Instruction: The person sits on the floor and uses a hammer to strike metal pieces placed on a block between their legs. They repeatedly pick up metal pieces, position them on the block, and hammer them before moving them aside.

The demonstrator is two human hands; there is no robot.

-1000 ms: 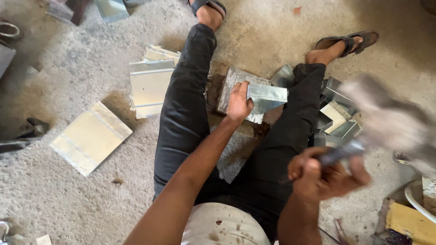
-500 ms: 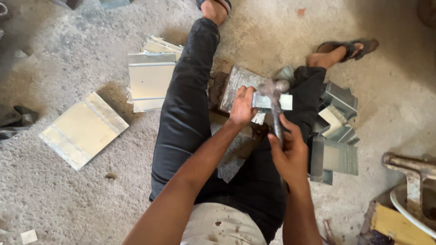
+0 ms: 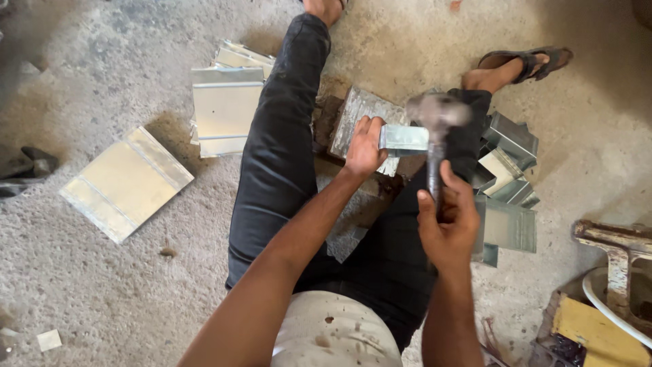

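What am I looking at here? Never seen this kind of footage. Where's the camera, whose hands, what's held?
There is no machine: one camera sits on a person's head and looks down at their own lap and hands. They sit on a rough concrete floor, legs spread. The left hand pins a small folded sheet-metal piece onto a metal block between the legs. The right hand grips a hammer, its head blurred just above that piece. Flat folded sheets lie on the person's left, and a pile of bent pieces lies by the right leg.

Metal strip (image 3: 403, 138) on block (image 3: 360, 117) — between legs, folded sheets (image 3: 508, 163) right
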